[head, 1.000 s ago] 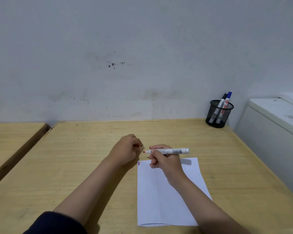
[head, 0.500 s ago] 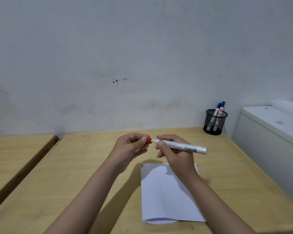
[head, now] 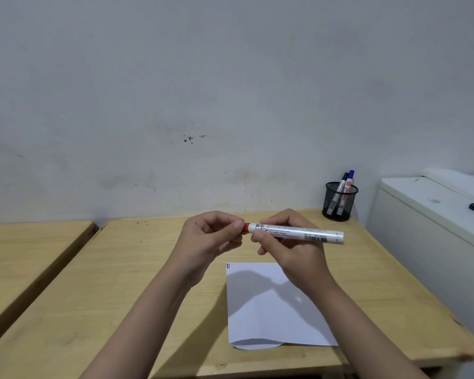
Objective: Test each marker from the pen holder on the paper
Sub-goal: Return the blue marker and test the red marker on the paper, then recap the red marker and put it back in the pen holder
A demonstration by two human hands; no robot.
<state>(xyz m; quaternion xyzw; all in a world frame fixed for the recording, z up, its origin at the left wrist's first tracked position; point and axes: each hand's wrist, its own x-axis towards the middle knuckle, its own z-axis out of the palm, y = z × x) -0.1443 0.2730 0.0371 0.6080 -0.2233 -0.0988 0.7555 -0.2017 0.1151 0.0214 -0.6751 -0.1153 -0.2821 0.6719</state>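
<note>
1. Marker (head: 296, 233): white barrel, red cap end, held in the air above the table (head: 93, 296), just past the far edge of the paper (head: 268, 313).
2. Long axis runs approx. left-right across the view, tail end tilted slightly down to the right; red cap (head: 246, 227) points at the left hand.
3. Right hand (head: 288, 250): fingers wrapped round the barrel near the cap end, thumb on the near side.
4. Left hand (head: 211, 239): fingertips pinched on the red cap, so both hands meet at that one end. Whether the cap is fully seated can't be told.
5. Paper lies flat below the hands, w/ small blue and red marks at its far left corner (head: 228, 266); near edge curls up.
6. Pen holder (head: 339, 201): black mesh cup at the far right of the table, well apart from the hands, w/ two markers standing in it.
7. Judgement: red looks already tested; the right hand is nearer the holder, so it would carry the marker back, far and right.
</note>
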